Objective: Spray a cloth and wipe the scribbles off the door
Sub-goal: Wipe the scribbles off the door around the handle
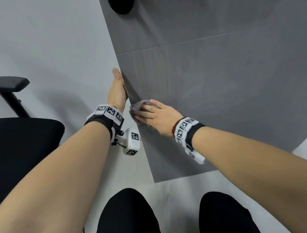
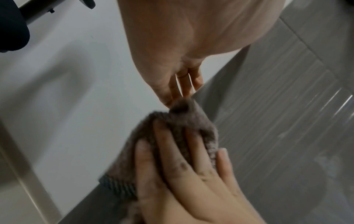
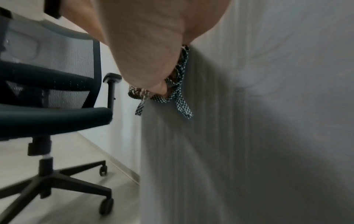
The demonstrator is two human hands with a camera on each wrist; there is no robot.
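My right hand (image 1: 155, 116) pressed the cloth (image 1: 138, 106) flat-fingered against the door (image 1: 219, 72); my left hand (image 1: 117, 89), fingers straight, steadied its edge.

A black office chair (image 1: 18, 146) is standing at the left, its padded armrest (image 1: 3, 84) sticking out toward the pale wall (image 1: 48, 42). Its mesh back (image 3: 51, 50) and wheeled star base (image 3: 63, 180) are showing in the right wrist view, resting on light flooring (image 1: 177, 198). Black-trousered knees (image 1: 128, 218) are filling the near edge.
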